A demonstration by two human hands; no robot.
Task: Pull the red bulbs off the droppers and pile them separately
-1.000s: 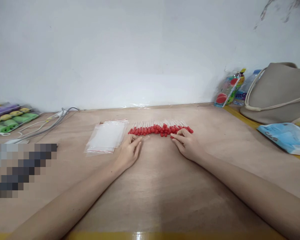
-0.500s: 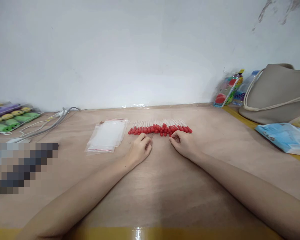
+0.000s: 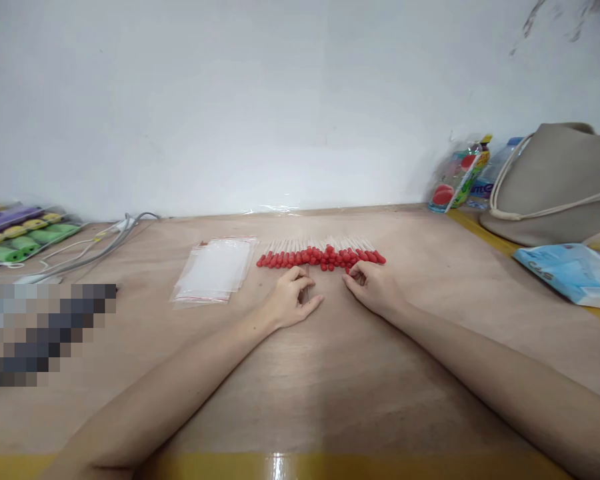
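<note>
Red-tipped white swabs (image 3: pixel 320 256) lie side by side in a wide row, red ends toward me and bunched in the middle. Just in front of the row is my left hand (image 3: pixel 294 299), its fingers curled and its thumb held apart. Something thin and pale shows between them, too faint to make out. Fingertips pinched, my right hand (image 3: pixel 373 287) is at the row's right front, with a small red tip showing at the fingers; the rest of that swab is hidden. Clear zip bags (image 3: pixel 215 270) lie in a stack left of the swabs.
Grey and white cables (image 3: pixel 105 243) and packs of coloured rolls (image 3: pixel 25 233) lie at the far left. On the right are drink bottles (image 3: pixel 455 180), a grey drawstring bag (image 3: pixel 555 187) and a blue packet (image 3: pixel 565 273). A white wall (image 3: pixel 280 120) stands behind the table.
My left hand has shifted a little right and its thumb has spread away from the fingers. Slightly to the right too is my right hand, still pinched, with the red tip moving along.
</note>
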